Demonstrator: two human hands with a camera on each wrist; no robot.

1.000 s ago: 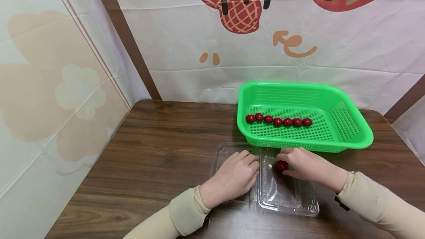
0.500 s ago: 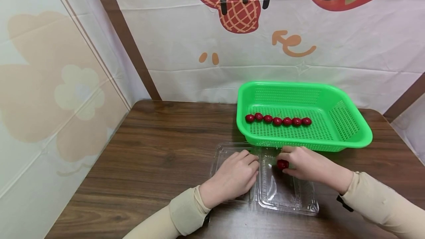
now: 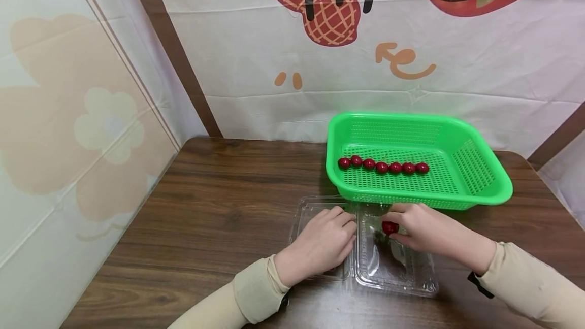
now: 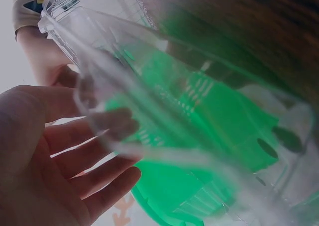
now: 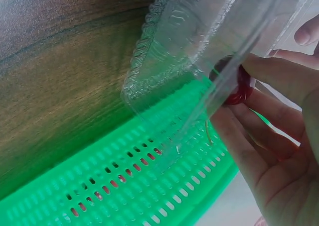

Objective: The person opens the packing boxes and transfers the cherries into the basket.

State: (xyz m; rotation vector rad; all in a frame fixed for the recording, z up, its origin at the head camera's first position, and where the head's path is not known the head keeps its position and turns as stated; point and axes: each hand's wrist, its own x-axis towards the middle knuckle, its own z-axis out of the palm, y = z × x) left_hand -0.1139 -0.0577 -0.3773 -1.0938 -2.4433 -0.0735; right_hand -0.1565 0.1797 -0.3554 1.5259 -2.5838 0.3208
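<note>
A clear plastic clamshell box lies spread open on the table, its two halves side by side. Over the left half is my left hand; in the left wrist view its fairly straight fingers reach the box's clear rim. My right hand is over the right half and pinches a dark red cherry between thumb and fingers. The right wrist view shows this cherry partly behind the clear plastic wall, a thin stem hanging below it.
Behind the box stands a green plastic basket with holes in its walls and floor. Several red cherries lie in a row inside it. The brown wooden table ends at a printed cloth backdrop.
My right hand has shifted slightly to the right, the cherry still pinched in it. The left hand, the clamshell box and the row in the basket look unmoved.
</note>
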